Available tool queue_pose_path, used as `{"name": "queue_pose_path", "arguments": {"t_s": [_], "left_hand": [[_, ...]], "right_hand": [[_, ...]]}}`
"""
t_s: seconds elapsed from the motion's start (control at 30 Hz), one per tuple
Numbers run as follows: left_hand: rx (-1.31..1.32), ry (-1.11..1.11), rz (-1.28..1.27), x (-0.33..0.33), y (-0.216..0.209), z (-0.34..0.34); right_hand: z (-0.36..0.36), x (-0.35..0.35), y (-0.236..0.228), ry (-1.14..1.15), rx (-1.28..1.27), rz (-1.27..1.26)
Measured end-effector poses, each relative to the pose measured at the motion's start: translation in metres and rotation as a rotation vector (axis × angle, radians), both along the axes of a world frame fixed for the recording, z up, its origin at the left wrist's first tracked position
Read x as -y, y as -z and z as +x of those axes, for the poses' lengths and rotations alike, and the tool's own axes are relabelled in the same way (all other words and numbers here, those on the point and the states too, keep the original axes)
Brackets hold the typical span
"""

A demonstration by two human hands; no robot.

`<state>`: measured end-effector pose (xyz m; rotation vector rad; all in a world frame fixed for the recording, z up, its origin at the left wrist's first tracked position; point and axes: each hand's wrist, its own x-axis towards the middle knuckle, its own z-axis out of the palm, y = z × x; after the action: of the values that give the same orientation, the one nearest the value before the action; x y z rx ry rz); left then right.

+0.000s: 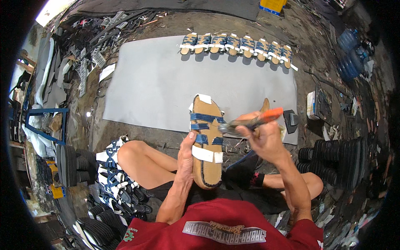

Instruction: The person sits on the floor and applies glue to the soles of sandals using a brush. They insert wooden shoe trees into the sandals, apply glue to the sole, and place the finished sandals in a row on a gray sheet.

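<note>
A tan sandal sole (212, 168) with blue strap ends and white strips folded across it stands tilted up before me. My left hand (186, 152) grips its left edge, thumb on the near side. My right hand (265, 137) is closed round a brush (250, 123) with an orange handle end and a dull grey front part. The brush tip meets the sole's right edge near the middle blue straps. Behind my right hand a brown pointed piece (265, 105) shows partly; the rest is hidden.
A grey sheet (146, 83) lies ahead on the ground, with a row of several similar sandals (233, 45) at its far right. Unfinished uppers (114, 179) lie beside my left knee. Black soles (333, 162) are stacked at the right. A dark block (292, 120) sits at the sheet's right edge.
</note>
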<state>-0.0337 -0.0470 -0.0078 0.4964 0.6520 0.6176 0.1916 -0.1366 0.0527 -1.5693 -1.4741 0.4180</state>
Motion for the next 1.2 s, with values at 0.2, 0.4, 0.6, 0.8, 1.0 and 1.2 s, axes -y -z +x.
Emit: {"name": "queue_pose_path", "arguments": {"t_s": [0.2,0.4,0.6,0.8,1.0,1.2], "left_hand": [[-0.123,0.097,0.194,0.004,0.010,-0.001],[-0.043,0.051,0.101,0.016,0.025,-0.008],[0.027,0.061,0.004,0.011,0.026,-0.020],[-0.070,0.058,0.118,0.012,0.025,-0.020],[0.085,-0.138,-0.011,-0.019,0.012,-0.047],[0.005,-0.247,0.116,-0.021,0.028,-0.019]], "right_hand": [[-0.021,-0.009,-0.009,0.056,-0.211,0.074],[-0.023,-0.023,0.001,-0.019,-0.020,0.148],[-0.002,-0.006,-0.007,0.104,-0.221,-0.013],[-0.008,-0.013,0.017,0.013,-0.057,0.048],[0.097,0.068,0.099,0.573,-0.625,-0.106],[0.190,0.188,0.265,1.065,-1.513,0.189]]}}
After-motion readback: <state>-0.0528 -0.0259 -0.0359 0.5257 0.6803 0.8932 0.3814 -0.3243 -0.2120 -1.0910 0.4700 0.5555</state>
